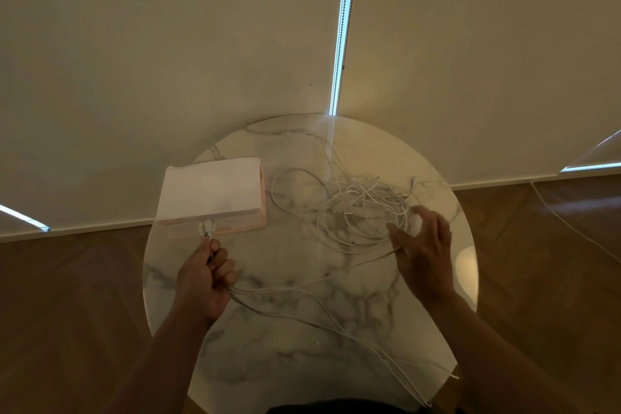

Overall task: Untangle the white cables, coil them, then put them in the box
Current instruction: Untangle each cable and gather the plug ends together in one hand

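A tangle of white cables (361, 208) lies on the right half of the round marble table (295, 282). My left hand (206, 279) grips white cable ends, their plugs sticking up just in front of the box (211, 193). From that fist, strands trail right and toward the near edge. The box is white and pinkish, at the table's left, with its flap up. My right hand (425, 252) hovers with spread fingers at the tangle's right edge, fingertips touching the cables.
The table stands against a cream wall with drawn blinds. Wooden floor shows on both sides. Cable ends hang over the near right edge (433, 397) of the table. Another thin cable (571, 228) runs across the floor at right.
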The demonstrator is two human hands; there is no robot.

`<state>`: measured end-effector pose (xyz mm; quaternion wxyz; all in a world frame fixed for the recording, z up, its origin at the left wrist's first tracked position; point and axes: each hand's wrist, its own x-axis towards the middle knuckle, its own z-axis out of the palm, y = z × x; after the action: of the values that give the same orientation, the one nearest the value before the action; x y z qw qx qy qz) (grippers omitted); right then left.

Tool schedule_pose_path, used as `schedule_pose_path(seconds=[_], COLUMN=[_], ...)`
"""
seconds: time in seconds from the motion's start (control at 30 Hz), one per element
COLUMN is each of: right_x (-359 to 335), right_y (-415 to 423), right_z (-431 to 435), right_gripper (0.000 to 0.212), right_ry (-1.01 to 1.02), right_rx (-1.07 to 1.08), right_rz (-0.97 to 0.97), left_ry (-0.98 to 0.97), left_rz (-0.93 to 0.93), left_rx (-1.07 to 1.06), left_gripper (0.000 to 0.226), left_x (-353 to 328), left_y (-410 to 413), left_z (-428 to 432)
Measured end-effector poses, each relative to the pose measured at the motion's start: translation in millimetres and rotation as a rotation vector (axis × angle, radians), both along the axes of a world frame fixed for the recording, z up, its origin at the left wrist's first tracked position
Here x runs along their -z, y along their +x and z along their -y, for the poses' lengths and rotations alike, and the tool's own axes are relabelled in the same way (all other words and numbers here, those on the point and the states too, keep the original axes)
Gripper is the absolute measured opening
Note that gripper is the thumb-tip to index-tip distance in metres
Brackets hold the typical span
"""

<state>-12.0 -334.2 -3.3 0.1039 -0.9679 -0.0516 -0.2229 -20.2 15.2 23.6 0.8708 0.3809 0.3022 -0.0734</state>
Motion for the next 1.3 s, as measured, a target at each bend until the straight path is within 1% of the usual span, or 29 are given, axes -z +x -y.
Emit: schedule_pose_path(seconds=[0.03, 0.07, 0.1, 0.13, 0.17, 0.2, 0.23, 0.27, 0.3, 0.33, 0.37, 0.4, 0.43, 0.47, 0.53, 0.6, 0.67, 0.77, 0.83, 0.87, 0.9, 0.93, 0.97, 1.07, 1.1, 1.13, 1.17, 1.23, 1.3], right_x=[-4.0, -7.4, -8.8, -10.3, -12.4, -16.4, -21.7, -27.7, -33.5, -38.8, -44.4, -47.5, -46.6, -43.4, -38.3, -47.3, -70.2, -110.9, -133.7, -142.3, -148.3, -151.3, -150.9, -139.4, -136.7, -136.3, -139.3, -152.8, -165.2], right_y=[3.6, 7.7, 12.2, 15.8, 18.8, 20.9, 22.2, 24.1, 27.5, 32.1, 38.2, 45.2, 52.6, 59.3, 71.3, 80.2, 89.4, 105.9, 117.2, 122.4, 127.2, 130.7, 132.5, 131.4, 130.1, 129.5, 129.4, 130.5, 132.6], right_z=[0.5, 1.4, 2.4, 2.2, 0.9, -1.8, -4.4, -4.9, -2.8, 1.2, 4.2, 8.1, 10.7, 13.1, 15.2, 9.8, -1.7, -20.2, -26.5, -28.0, -28.5, -28.9, -30.1, -35.6, -38.5, -40.6, -41.4, -40.9, -39.3], right_gripper=[0.021, 0.019, 0.019, 0.019, 0.021, 0.025, 0.031, 0.038, 0.044, 0.046, 0.04, 0.027, 0.011, 0.007, 0.019, 0.027, 0.027, 0.019, 0.019, 0.018, 0.017, 0.016, 0.017, 0.024, 0.023, 0.023, 0.022, 0.021, 0.022], right_ry=[0.031, 0.1, 0.227, 0.409, 0.663, 1.01, 1.411, 1.786, 2.075, 2.27, 2.376, 2.393, 2.343, 2.237, 1.952, 1.811, 1.817, 1.989, 2.064, 2.089, 2.106, 2.106, 2.084, 1.866, 1.825, 1.832, 1.874, 1.962, 1.988], right_rx=[0.015, 0.045, 0.089, 0.142, 0.184, 0.198, 0.181, 0.147, 0.116, 0.134, 0.185, 0.273, 0.363, 0.434, 0.47, 0.34, 0.167, -0.158, -0.417, -0.503, -0.538, -0.521, -0.457, -0.232, -0.212, -0.232, -0.288, -0.453, -0.563], right_rz=[0.041, 0.042, -0.013, -0.115, -0.253, -0.378, -0.454, -0.485, -0.468, -0.434, -0.41, -0.397, -0.421, -0.483, -0.688, -0.844, -0.839, -0.771, -0.684, -0.626, -0.591, -0.595, -0.638, -0.857, -0.873, -0.836, -0.757, -0.581, -0.495], left_ry=[-0.001, 0.0, -0.001, -0.005, -0.007, -0.006, -0.002, 0.0, 0.0, -0.001, -0.004, -0.008, -0.007, 0.0, 0.022, 0.045, 0.071, 0.102, 0.113, 0.113, 0.112, 0.112, 0.115, 0.137, 0.141, 0.143, 0.143, 0.144, 0.144], left_rz=[-0.003, -0.005, -0.005, -0.003, -0.002, -0.001, -0.001, 0.0, 0.002, 0.003, 0.003, 0.005, 0.005, 0.004, -0.003, -0.008, -0.016, -0.025, -0.03, -0.029, -0.027, -0.023, -0.019, -0.008, -0.008, -0.009, -0.008, -0.004, 0.0], left_rx=[0.001, 0.002, 0.002, 0.003, 0.003, 0.003, 0.005, 0.008, 0.009, 0.009, 0.009, 0.01, 0.011, 0.014, 0.022, 0.034, 0.049, 0.074, 0.083, 0.084, 0.083, 0.085, 0.091, 0.121, 0.128, 0.132, 0.135, 0.137, 0.137], left_gripper=[0.04, 0.04, 0.04, 0.04, 0.04, 0.04, 0.04, 0.039, 0.039, 0.04, 0.04, 0.04, 0.039, 0.039, 0.039, 0.039, 0.039, 0.039, 0.039, 0.039, 0.039, 0.039, 0.039, 0.038, 0.038, 0.038, 0.038, 0.037, 0.038], left_x=[0.2, 0.5, 1.5, 2.0, 3.2, 3.4, 3.7, 3.7, 3.9, 4.2, 4.9, 5.6, 6.3, 7.0, 7.4, 6.4, 6.4, 7.8, 8.2, 8.0, 7.2, 5.7, 4.0, -0.1, -0.6, -1.1, -1.1, -1.1, -1.4], left_y=[-0.4, -0.8, -0.9, -0.9, -0.9, -0.7, -0.8, -0.8, -1.0, -1.7, -2.8, -3.9, -4.7, -5.3, -6.2, -7.7, -9.3, -9.7, -9.4, -9.1, -8.9, -8.6, -8.8, -9.8, -10.4, -10.8, -11.1, -11.6, -11.4], left_z=[1.4, 1.4, 0.5, -0.6, -2.2, -3.3, -4.3, -4.6, -5.0, -5.8, -7.0, -8.4, -9.9, -11.3, -12.9, -12.5, -10.6, -5.3, -2.4, -1.0, 0.5, 1.9, 3.2, 9.4, 11.1, 12.9, 14.2, 16.0, 17.0])
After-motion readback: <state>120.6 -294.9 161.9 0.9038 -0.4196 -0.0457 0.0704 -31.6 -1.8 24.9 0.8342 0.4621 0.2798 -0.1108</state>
